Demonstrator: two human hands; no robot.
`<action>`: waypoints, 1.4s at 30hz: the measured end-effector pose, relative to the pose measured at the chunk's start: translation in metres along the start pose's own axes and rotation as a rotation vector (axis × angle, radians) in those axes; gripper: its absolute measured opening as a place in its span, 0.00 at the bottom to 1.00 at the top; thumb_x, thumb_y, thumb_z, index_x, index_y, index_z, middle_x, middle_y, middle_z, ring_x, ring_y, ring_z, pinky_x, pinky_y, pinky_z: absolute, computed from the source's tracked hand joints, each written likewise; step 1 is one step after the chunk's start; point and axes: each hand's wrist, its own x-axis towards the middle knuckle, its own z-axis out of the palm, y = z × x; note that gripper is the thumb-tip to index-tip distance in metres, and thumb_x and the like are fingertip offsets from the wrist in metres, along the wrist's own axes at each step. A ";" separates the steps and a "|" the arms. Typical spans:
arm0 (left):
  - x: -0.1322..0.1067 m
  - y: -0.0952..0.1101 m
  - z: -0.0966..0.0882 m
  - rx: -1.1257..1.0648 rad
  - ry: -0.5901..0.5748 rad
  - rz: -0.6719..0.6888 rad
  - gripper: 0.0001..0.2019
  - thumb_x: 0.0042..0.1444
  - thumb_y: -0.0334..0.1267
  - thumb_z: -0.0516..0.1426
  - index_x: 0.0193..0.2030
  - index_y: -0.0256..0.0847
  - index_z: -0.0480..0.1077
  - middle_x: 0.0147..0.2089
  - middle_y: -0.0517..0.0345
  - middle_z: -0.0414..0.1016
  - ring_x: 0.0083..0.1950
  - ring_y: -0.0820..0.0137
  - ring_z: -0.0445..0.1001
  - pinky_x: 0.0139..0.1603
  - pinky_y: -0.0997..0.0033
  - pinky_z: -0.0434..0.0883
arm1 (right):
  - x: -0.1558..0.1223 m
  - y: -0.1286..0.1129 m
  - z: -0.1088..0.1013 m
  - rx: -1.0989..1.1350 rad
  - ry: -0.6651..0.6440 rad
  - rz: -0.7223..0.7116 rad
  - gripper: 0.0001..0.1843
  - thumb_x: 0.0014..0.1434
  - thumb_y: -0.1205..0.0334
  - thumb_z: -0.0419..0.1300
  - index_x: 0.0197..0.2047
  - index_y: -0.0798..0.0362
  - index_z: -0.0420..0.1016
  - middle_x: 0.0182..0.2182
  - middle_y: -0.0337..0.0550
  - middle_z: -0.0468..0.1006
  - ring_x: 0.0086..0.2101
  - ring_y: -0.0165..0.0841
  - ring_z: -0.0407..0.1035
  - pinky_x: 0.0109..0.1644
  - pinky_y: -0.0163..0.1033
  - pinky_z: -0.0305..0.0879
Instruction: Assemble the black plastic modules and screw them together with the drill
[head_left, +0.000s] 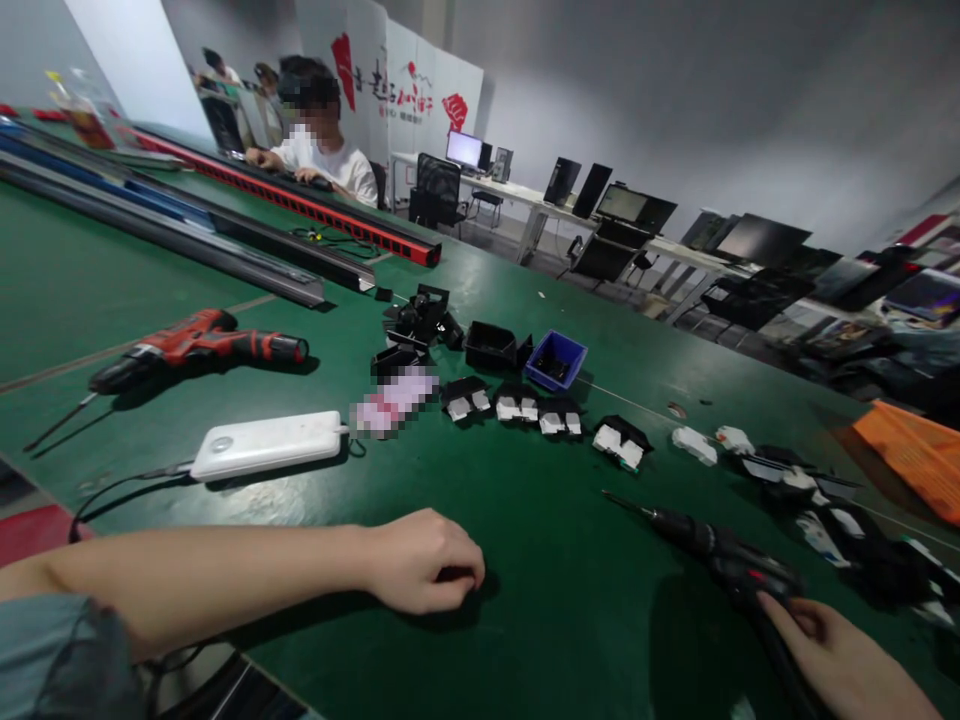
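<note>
My left hand [431, 562] rests on the green tabletop with its fingers curled loosely inward, and nothing shows between them. At the lower right, my right hand [847, 655] grips a black cordless drill [724, 560] by its handle. The drill's long thin bit points left over the table. Beyond it runs a row of small black parts with white blocks [621, 442]. A white power bank [270, 445] with a cable lies past my left forearm. My right hand's far side is cut off by the frame's edge.
A red and black cordless drill [202, 345] lies at left. Near the middle are a blue bin [555, 360], a black bin [490, 345] and black parts. Long metal rails [225, 240] and a red rail [300, 205] stretch behind. An orange basket [911, 455] stands right. A person sits across.
</note>
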 end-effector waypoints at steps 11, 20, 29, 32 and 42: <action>0.006 0.005 -0.001 0.000 0.000 -0.032 0.08 0.59 0.31 0.51 0.41 0.42 0.71 0.34 0.55 0.78 0.36 0.68 0.77 0.36 0.73 0.70 | -0.028 -0.149 0.073 -0.113 0.289 -0.769 0.20 0.63 0.51 0.51 0.51 0.55 0.69 0.47 0.55 0.73 0.48 0.46 0.69 0.53 0.50 0.65; 0.002 0.003 -0.006 -0.037 0.024 -0.082 0.08 0.59 0.30 0.51 0.40 0.42 0.71 0.34 0.56 0.77 0.36 0.70 0.76 0.36 0.74 0.70 | 0.038 -0.250 0.133 -0.185 0.261 -0.745 0.26 0.61 0.45 0.54 0.55 0.52 0.70 0.51 0.59 0.69 0.46 0.51 0.68 0.47 0.54 0.62; 0.002 0.002 -0.008 -0.044 0.024 -0.100 0.09 0.58 0.29 0.50 0.39 0.43 0.69 0.33 0.59 0.76 0.34 0.70 0.75 0.34 0.73 0.68 | 0.029 -0.224 0.141 0.040 0.277 -0.757 0.19 0.57 0.50 0.58 0.47 0.54 0.67 0.47 0.51 0.69 0.44 0.42 0.68 0.47 0.46 0.66; 0.003 0.000 -0.008 -0.059 0.023 -0.124 0.09 0.59 0.29 0.49 0.39 0.44 0.69 0.33 0.60 0.76 0.33 0.71 0.74 0.34 0.74 0.67 | 0.018 -0.217 0.142 0.063 0.281 -0.776 0.21 0.55 0.50 0.61 0.46 0.53 0.66 0.47 0.52 0.68 0.47 0.44 0.66 0.50 0.48 0.66; 0.003 -0.002 -0.011 -0.232 0.018 -0.332 0.09 0.62 0.34 0.48 0.39 0.41 0.70 0.34 0.59 0.74 0.34 0.72 0.71 0.36 0.75 0.66 | 0.011 -0.202 0.151 0.376 0.248 -0.929 0.23 0.52 0.53 0.67 0.47 0.51 0.66 0.51 0.52 0.67 0.53 0.44 0.65 0.55 0.51 0.67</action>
